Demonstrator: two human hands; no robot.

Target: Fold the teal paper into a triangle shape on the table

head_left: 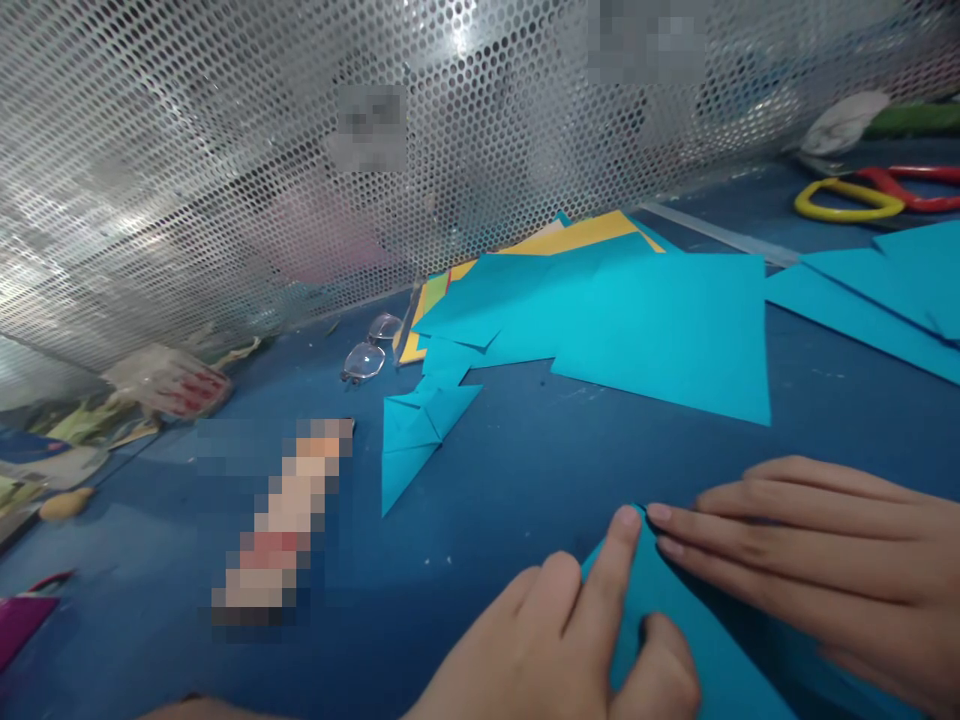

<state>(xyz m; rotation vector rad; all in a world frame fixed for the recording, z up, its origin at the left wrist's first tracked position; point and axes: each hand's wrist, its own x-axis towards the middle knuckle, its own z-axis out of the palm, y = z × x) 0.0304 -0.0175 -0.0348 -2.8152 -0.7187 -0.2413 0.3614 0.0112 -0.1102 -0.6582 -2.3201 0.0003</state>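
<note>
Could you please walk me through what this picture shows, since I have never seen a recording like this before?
The camera sits on a person's head and looks down at their own bare hands; no machine is involved. The left hand and the right hand press flat on a folded teal paper sheet on a blue table. Farther off lie folded teal paper pieces, a stack of teal and yellow sheets, eyeglasses and red and yellow scissors. A perforated metal screen stands behind.
</note>
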